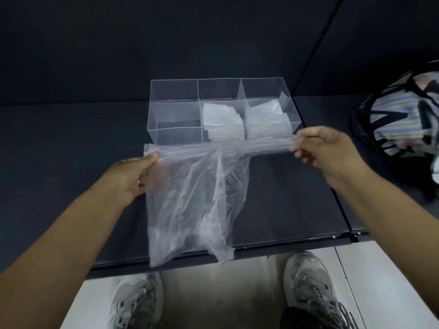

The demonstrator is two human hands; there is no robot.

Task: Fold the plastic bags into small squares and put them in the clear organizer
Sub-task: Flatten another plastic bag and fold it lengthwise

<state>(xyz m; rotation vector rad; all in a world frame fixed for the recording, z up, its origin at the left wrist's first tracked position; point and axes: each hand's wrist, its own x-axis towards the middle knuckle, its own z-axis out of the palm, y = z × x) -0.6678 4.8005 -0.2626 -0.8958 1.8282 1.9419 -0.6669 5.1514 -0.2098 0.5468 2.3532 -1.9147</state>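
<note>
Two compartments of the clear organizer (175, 119), the front middle and the front right, are already holding stacks of folded bags (223, 122), so I am judging the job as partly done. I am seeing the front left cell and the three back cells holding nothing yet. I am holding one more plastic bag (190, 186) stretched out above the dark table (59, 150), just in front of the organizer. My left hand (133, 179) is pinching the bag's upper left edge between thumb and fingers, and my right hand (325, 148) is gripping the gathered upper right end in a closed fist. The bag is hanging loose and crumpled below that taut top edge, reaching past the table's near rim. By my reckoning it is not yet folded at all; flattening, folding to a square and stowing are all remaining. A patterned sack (401, 115) is sitting at the right; I cannot tell what it contains.
</note>
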